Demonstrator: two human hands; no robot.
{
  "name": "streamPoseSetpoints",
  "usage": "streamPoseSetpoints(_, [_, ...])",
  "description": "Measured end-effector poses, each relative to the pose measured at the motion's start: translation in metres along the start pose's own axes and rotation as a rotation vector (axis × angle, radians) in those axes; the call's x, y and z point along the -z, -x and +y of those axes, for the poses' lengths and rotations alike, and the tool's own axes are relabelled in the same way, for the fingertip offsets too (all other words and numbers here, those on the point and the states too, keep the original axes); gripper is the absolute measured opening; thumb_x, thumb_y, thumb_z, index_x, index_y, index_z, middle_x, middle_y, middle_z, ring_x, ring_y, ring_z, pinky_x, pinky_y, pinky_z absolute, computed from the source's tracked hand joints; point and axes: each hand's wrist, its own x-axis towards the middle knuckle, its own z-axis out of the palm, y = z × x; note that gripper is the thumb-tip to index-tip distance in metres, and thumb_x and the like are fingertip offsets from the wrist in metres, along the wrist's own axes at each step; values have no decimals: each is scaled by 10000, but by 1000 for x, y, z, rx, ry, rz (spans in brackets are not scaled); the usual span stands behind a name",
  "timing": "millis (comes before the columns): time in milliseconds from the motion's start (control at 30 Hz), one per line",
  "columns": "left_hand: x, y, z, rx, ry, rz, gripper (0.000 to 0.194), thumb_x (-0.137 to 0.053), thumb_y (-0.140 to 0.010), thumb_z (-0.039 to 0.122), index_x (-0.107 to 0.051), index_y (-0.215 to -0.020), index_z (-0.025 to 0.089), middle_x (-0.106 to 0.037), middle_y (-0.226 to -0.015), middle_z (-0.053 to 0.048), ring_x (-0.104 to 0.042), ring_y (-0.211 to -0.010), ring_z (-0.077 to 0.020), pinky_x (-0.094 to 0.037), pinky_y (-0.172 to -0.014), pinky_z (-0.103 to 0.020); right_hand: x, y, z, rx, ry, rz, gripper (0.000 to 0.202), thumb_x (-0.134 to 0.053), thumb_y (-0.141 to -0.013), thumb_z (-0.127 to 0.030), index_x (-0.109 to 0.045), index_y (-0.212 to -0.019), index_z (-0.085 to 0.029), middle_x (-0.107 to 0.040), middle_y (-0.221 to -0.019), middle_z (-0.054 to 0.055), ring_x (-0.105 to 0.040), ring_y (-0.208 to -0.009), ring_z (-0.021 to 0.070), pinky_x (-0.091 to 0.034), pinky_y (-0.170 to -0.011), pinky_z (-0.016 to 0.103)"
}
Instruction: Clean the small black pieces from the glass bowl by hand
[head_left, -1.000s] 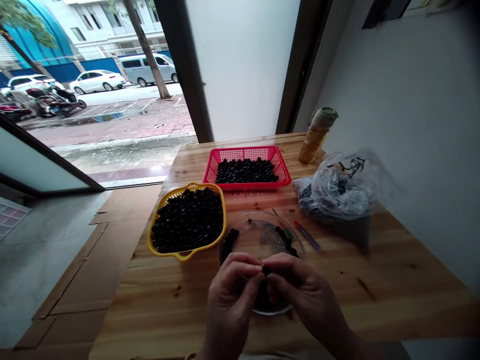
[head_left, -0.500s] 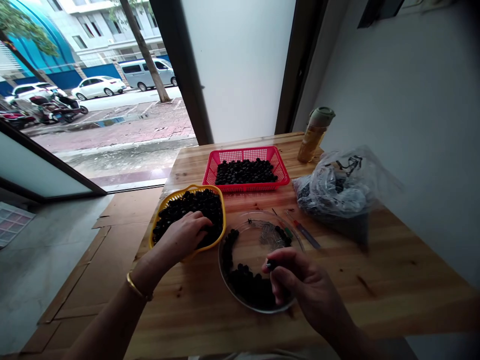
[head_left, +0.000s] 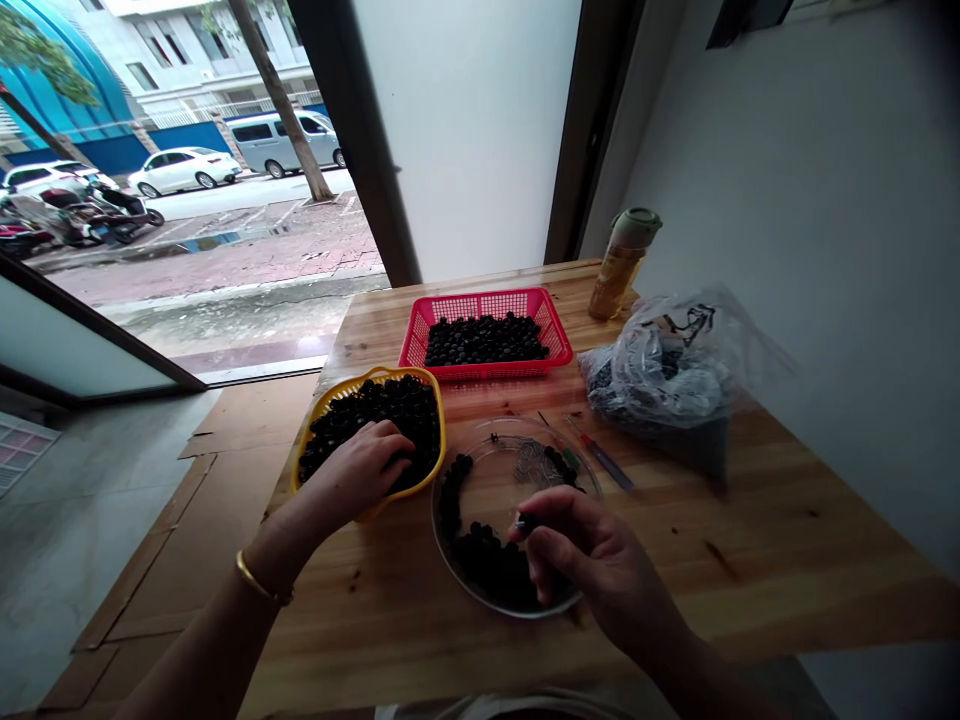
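Pale daylight is coming through the open doorway and falling across a wooden table [head_left: 405, 620]; from where I am standing, the work looks to be partway along, with much left. Black pieces are crowding a yellow basket [head_left: 443, 430], and more are lying in a red basket [head_left: 487, 373] behind it; a clear round dish [head_left: 491, 490] is holding black clusters [head_left: 495, 565] along its near and left sides, which I am taking for the finished share, beside a loose pile of thin metal bits [head_left: 534, 465].

The right hand [head_left: 581, 545] is pinching a small black piece [head_left: 527, 522] over the dish, thumb and forefinger closed on it, a shiny speck showing at its edge; whether that piece is complete I cannot tell. The left hand [head_left: 367, 460] is resting in the yellow basket, fingers curled down among the pieces; its fingertips are hiding, so I cannot tell whether it is grasping one. A screwdriver [head_left: 611, 468] is lying just beside the dish, touched by neither hand; a plastic bag [head_left: 667, 375] is slumping farther right, a bottle [head_left: 622, 265] standing behind it.
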Motion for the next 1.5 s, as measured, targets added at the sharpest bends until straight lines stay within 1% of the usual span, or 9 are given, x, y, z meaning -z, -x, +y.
streamPoseSetpoints(200, [6,-5,-3,54,30,-46,156,-647,-860,227,-784,-933,220,-738,-971,-78,-700,-884,-263,-532,-797,-350,1,2,2,-15,-3,-20,239,-834,-879,-395,-754,-1008,-210,-795,-885,46,-643,-556,94,-579,-490,190])
streamPoseSetpoints(400, [6,-4,1,104,127,18,84,-657,-771,175,-686,-837,216,-690,-817,-13,-634,-713,-204,-497,-702,-308,1,3,3,-30,-21,-28,240,-836,-879,-385,-746,-1008,-203,-792,-884,47,-643,-564,88,-564,-500,178])
streamPoseSetpoints(600, [9,26,42,137,290,167,120,-623,-870,282,-664,-948,202,-620,-721,9,-573,-643,-175,-489,-600,-273,0,2,4,-13,25,-10,271,-833,-876,-409,-744,-1011,-192,-789,-863,51,-640,-553,94,-559,-496,189])
streamPoseSetpoints(767, [-22,59,93,194,1041,335,178,-730,-879,231,-746,-1056,220,-739,-964,-57,-699,-873,-196,-578,-774,-267,-5,3,2,3,76,-26,269,-810,-897,-410,-748,-1034,-186,-779,-853,53,-638,-554,95,-540,-519,198])
streamPoseSetpoints(900, [-51,68,117,229,1376,375,172,-807,-880,297,-818,-1044,247,-724,-997,-43,-632,-674,-117,-542,-606,-201,-8,6,-4,25,137,-60,274,-794,-907,-418,-739,-1032,-180,-717,-717,10,-638,-550,103,-533,-541,202])
streamPoseSetpoints(1033, [-64,68,126,256,1581,371,173,-842,-860,358,-831,-1006,264,-732,-861,-9,-584,-573,-83,-539,-570,-189,-10,9,-8,59,234,-61,238,-781,-917,-389,-730,-1008,-175,-685,-678,-10,-633,-543,94,-537,-556,192])
streamPoseSetpoints(1200, [-68,71,128,295,1474,369,140,-795,-906,289,-827,-1042,280,-783,-885,-37,-672,-658,-131,-576,-598,-199,-9,9,-7,51,237,-52,235,-772,-925,-389,-726,-1023,-180,-697,-690,-7,-640,-548,94,-558,-562,190])
streamPoseSetpoints(1367, [-63,75,130,110,1046,435,312,-694,-941,152,-808,-1191,301,-761,-990,-65,-728,-745,-171,-601,-609,-211,-6,9,0,84,184,-13,217,-790,-919,-389,-744,-1020,-203,-733,-746,6,-677,-589,105,-594,-576,189])
streamPoseSetpoints(1500, [-57,74,135,33,977,437,357,-652,-942,101,-804,-1188,310,-778,-1070,-85,-775,-858,-217,-646,-656,-242,-6,11,7,152,148,8,222,-768,-941,-401,-734,-1055,-214,-796,-859,50,-727,-625,133,-634,-607,228])
